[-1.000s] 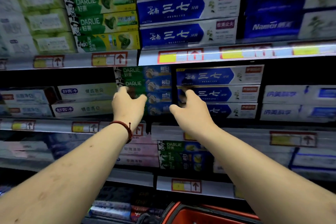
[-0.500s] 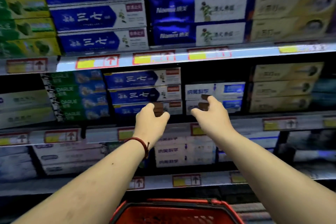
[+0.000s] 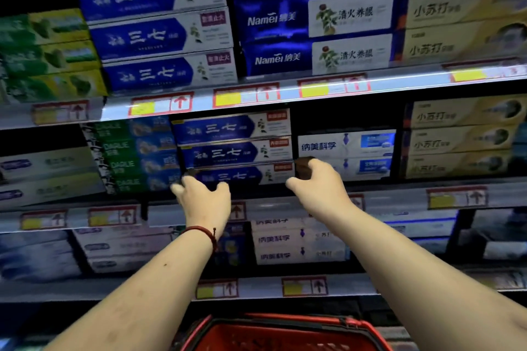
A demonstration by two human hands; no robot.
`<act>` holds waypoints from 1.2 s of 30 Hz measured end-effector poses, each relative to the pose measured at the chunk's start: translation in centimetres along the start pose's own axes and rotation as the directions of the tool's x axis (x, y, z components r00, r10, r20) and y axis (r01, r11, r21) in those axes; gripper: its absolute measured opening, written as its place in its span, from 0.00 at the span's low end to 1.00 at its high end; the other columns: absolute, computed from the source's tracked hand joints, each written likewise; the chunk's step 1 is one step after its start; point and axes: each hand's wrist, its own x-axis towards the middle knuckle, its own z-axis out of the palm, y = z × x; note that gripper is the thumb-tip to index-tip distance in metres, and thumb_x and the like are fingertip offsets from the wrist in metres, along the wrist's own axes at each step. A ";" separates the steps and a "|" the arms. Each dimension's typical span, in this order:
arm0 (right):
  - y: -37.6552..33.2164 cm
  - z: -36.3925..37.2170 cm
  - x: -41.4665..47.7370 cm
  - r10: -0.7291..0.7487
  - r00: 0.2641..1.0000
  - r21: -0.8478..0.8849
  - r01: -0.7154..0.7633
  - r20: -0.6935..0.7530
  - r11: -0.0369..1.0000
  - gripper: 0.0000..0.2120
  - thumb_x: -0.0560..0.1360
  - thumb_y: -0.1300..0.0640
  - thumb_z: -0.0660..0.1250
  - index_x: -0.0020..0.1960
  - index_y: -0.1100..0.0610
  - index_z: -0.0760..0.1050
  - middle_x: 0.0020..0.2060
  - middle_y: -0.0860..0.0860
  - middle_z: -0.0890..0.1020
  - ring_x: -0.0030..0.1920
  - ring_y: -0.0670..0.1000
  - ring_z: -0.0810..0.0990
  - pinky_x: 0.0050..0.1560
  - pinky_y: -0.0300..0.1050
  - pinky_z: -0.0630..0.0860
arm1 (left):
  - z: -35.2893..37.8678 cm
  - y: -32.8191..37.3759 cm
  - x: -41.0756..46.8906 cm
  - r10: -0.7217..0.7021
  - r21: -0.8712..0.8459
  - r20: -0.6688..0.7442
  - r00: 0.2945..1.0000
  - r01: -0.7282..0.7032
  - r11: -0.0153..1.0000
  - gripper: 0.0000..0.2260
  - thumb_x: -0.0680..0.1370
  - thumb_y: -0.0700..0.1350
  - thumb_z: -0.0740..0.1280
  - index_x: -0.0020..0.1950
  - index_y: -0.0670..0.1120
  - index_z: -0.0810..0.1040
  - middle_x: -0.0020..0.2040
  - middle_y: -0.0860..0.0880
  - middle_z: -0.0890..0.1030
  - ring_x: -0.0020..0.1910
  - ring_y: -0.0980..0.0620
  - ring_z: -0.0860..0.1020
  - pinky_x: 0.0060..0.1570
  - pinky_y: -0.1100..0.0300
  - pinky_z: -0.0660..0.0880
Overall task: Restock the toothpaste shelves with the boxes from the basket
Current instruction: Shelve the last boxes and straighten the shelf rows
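A stack of blue toothpaste boxes stands on the middle shelf (image 3: 399, 196). Its lowest blue toothpaste box (image 3: 242, 175) lies between my two hands. My left hand (image 3: 204, 198), with a red cord at the wrist, curls round the box's left end. At the right end, the fingers of my right hand (image 3: 316, 185) wrap the brown end flap. The red basket (image 3: 285, 318) sits low in the view between my forearms, and its contents are hidden.
Green Darlie boxes (image 3: 128, 157) stand left of the blue stack and white boxes (image 3: 345, 147) right of it, with yellow boxes (image 3: 459, 139) beyond. The upper shelf (image 3: 399, 81) holds blue and dark-blue stacks. More white boxes (image 3: 291, 239) fill the lower shelf.
My hands left the green Darlie stack and moved right along the middle shelf. They now sit wider apart at the two ends of the lowest blue box. The view panned right.
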 end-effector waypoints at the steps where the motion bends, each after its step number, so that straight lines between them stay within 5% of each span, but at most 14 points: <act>1: -0.2 0.5 0.2 0.019 1.000 -0.001 -0.019 -0.017 1.000 0.12 0.78 0.56 0.66 0.60 0.59 0.72 0.49 0.53 0.76 0.39 0.52 0.74 0.36 0.43 0.70 | -0.7 -0.3 0.6 -0.029 0.007 0.007 1.000 0.029 1.000 0.24 0.81 0.46 0.67 0.71 0.38 0.63 0.78 0.42 0.55 0.72 0.38 0.67 0.65 0.46 0.70; 4: -0.5 1.7 1.0 0.044 0.998 0.017 -0.043 -0.044 0.999 0.11 0.78 0.57 0.65 0.58 0.62 0.73 0.46 0.57 0.80 0.37 0.53 0.74 0.34 0.44 0.70 | -2.4 -0.9 2.7 -0.076 0.038 0.031 0.997 0.075 0.997 0.26 0.80 0.47 0.67 0.74 0.38 0.64 0.78 0.41 0.59 0.69 0.38 0.69 0.63 0.47 0.71; 7: -1.0 2.3 1.4 0.053 0.997 0.009 -0.052 -0.055 0.999 0.06 0.78 0.58 0.66 0.51 0.60 0.72 0.43 0.55 0.79 0.36 0.51 0.75 0.31 0.42 0.70 | -3.3 -1.1 4.3 -0.068 -0.042 0.058 0.996 0.071 0.997 0.14 0.78 0.44 0.69 0.61 0.41 0.72 0.60 0.40 0.77 0.49 0.42 0.77 0.47 0.51 0.74; 10: -0.9 2.6 2.0 0.084 0.994 0.037 -0.081 -0.074 0.996 0.05 0.76 0.60 0.66 0.49 0.58 0.71 0.42 0.54 0.81 0.39 0.54 0.78 0.33 0.43 0.73 | -3.4 -1.2 4.8 -0.070 -0.135 0.143 0.987 0.090 0.987 0.10 0.77 0.42 0.69 0.56 0.43 0.71 0.52 0.44 0.77 0.41 0.47 0.75 0.45 0.51 0.73; 13: -0.7 2.8 2.5 0.132 0.987 0.103 -0.123 -0.087 0.987 0.08 0.74 0.61 0.67 0.52 0.61 0.77 0.46 0.55 0.82 0.43 0.54 0.79 0.39 0.44 0.75 | -2.9 -1.2 5.2 -0.052 -0.260 0.170 0.984 0.096 0.961 0.16 0.77 0.38 0.67 0.64 0.48 0.73 0.61 0.48 0.74 0.42 0.56 0.72 0.51 0.55 0.70; 17: -0.4 2.9 2.8 0.163 0.983 0.195 -0.144 -0.085 0.970 0.05 0.74 0.63 0.69 0.48 0.56 0.76 0.45 0.51 0.81 0.40 0.49 0.75 0.36 0.41 0.71 | -2.8 -1.5 5.8 -0.070 -0.319 0.209 0.975 0.136 0.938 0.24 0.78 0.33 0.64 0.75 0.45 0.72 0.62 0.48 0.75 0.43 0.55 0.72 0.54 0.57 0.68; 22: 0.0 3.2 3.1 0.127 0.986 0.199 -0.103 -0.110 0.975 0.12 0.73 0.62 0.69 0.54 0.51 0.76 0.48 0.49 0.81 0.44 0.50 0.78 0.41 0.43 0.73 | -3.0 -2.0 5.7 -0.069 -0.262 0.194 0.979 0.120 0.957 0.25 0.78 0.36 0.66 0.75 0.47 0.71 0.62 0.40 0.80 0.59 0.39 0.78 0.56 0.50 0.76; 29: 0.3 3.1 3.2 0.139 0.981 0.217 -0.107 -0.138 0.970 0.12 0.72 0.59 0.70 0.54 0.51 0.78 0.46 0.49 0.83 0.43 0.48 0.78 0.39 0.42 0.74 | -2.6 -2.4 5.7 -0.021 -0.272 0.109 0.994 0.050 0.961 0.24 0.79 0.36 0.66 0.75 0.48 0.72 0.58 0.46 0.79 0.39 0.57 0.74 0.36 0.63 0.70; 36: 0.3 2.9 3.2 0.153 0.979 0.263 -0.113 -0.135 0.958 0.13 0.72 0.59 0.71 0.56 0.51 0.79 0.50 0.50 0.83 0.48 0.51 0.79 0.39 0.41 0.73 | -3.2 -2.1 5.4 -0.015 -0.230 0.108 0.994 0.040 0.972 0.22 0.78 0.36 0.68 0.71 0.47 0.75 0.50 0.50 0.79 0.38 0.59 0.73 0.33 0.67 0.68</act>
